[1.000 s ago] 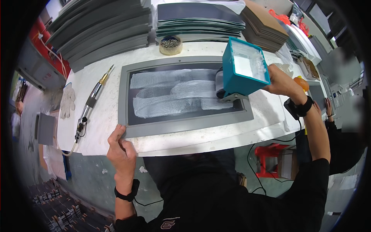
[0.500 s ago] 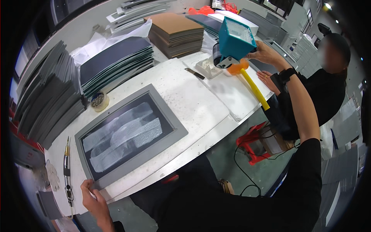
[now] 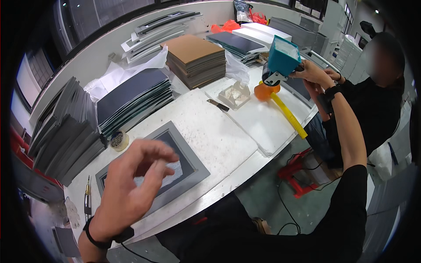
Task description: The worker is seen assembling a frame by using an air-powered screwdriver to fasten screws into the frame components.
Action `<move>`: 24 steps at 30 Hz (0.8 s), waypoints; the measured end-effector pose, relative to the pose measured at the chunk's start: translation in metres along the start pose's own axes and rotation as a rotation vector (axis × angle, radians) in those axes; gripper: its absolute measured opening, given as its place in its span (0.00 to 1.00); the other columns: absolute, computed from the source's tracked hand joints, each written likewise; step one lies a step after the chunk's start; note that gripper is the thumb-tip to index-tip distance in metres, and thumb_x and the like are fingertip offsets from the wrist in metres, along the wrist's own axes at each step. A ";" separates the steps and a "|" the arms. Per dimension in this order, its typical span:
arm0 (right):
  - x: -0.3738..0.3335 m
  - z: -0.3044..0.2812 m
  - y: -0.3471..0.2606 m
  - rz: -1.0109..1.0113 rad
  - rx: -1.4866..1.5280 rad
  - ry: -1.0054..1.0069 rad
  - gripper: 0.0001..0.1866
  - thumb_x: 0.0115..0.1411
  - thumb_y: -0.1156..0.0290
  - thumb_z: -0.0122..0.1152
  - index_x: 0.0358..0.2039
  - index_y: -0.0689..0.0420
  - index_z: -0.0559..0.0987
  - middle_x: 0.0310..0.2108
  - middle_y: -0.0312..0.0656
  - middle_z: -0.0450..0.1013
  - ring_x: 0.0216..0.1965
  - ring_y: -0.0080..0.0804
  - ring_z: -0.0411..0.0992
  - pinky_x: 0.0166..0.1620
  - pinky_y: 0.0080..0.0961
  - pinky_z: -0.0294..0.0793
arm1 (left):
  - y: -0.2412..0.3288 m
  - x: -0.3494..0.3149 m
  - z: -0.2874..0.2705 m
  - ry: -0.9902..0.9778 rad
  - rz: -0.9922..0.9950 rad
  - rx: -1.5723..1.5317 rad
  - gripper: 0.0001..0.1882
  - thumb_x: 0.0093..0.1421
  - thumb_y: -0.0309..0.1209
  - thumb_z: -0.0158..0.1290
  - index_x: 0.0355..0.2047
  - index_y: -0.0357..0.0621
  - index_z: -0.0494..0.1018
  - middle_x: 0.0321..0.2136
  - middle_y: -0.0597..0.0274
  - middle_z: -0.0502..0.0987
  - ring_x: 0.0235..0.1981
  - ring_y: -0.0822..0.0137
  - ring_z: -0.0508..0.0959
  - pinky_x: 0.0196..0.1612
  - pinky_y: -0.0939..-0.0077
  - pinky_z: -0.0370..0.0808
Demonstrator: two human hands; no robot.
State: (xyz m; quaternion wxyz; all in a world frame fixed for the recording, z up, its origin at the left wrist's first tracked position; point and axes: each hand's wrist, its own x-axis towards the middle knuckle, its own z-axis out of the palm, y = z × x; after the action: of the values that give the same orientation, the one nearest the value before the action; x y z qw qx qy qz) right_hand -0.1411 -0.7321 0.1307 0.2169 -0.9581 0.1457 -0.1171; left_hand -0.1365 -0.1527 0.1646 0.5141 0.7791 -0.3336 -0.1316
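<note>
My left hand [image 3: 131,179] is raised over a grey rectangular frame [image 3: 196,172], fingers curled loosely, thumb apart and nothing visible in them. Inside the frame lies a dark panel [image 3: 165,139] with whitish, wet-looking strips across it. My left hand and wrist hide much of both. At the far right, my right hand [image 3: 313,72] grips a glue roller [image 3: 283,56] with a teal hopper holding whitish stuff. The roller is above the table, near the orange head of a yellow-handled mallet [image 3: 288,116].
Stacks of grey frames [image 3: 66,131], dark panels [image 3: 131,96] and brown boards [image 3: 195,55] line the back. On the table are a small tray [image 3: 236,96], a knife [image 3: 218,104], a tub of screws [image 3: 119,141] and a screwdriver-like tool [image 3: 87,199]. A co-worker [image 3: 377,96] sits at right.
My left hand has lifted off the frame's near left corner and moved up over the frame. My right hand has carried the roller slightly rightward. The co-worker's hand has left the table edge.
</note>
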 end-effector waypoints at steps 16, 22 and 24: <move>-0.056 0.013 -0.036 -0.255 -0.309 0.801 0.10 0.65 0.73 0.62 0.46 0.59 0.82 0.41 0.47 0.79 0.45 0.47 0.78 0.49 0.36 0.76 | -0.142 0.299 0.022 0.301 0.224 0.646 0.28 0.63 0.34 0.47 0.59 0.24 0.67 0.55 0.34 0.74 0.57 0.39 0.75 0.60 0.53 0.72; 0.080 0.101 -0.094 -0.333 0.116 0.340 0.18 0.71 0.67 0.55 0.57 0.63 0.78 0.53 0.53 0.79 0.51 0.45 0.79 0.55 0.33 0.76 | -0.185 0.358 0.025 0.371 0.286 0.842 0.28 0.62 0.31 0.48 0.58 0.23 0.66 0.55 0.37 0.72 0.56 0.40 0.72 0.60 0.51 0.72; 0.135 0.125 -0.086 -0.310 0.115 0.282 0.20 0.70 0.66 0.53 0.57 0.64 0.77 0.52 0.57 0.78 0.52 0.52 0.77 0.57 0.36 0.75 | -0.169 0.357 0.044 0.278 0.217 0.816 0.26 0.61 0.30 0.49 0.57 0.23 0.67 0.54 0.37 0.73 0.56 0.42 0.73 0.59 0.52 0.73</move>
State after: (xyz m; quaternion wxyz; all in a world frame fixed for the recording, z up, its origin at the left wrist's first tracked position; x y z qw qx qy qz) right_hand 0.0400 -0.6549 0.0818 0.2279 -0.9294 0.0185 -0.2899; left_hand 0.1694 -0.3760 0.0445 0.2151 0.8891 -0.3659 0.1714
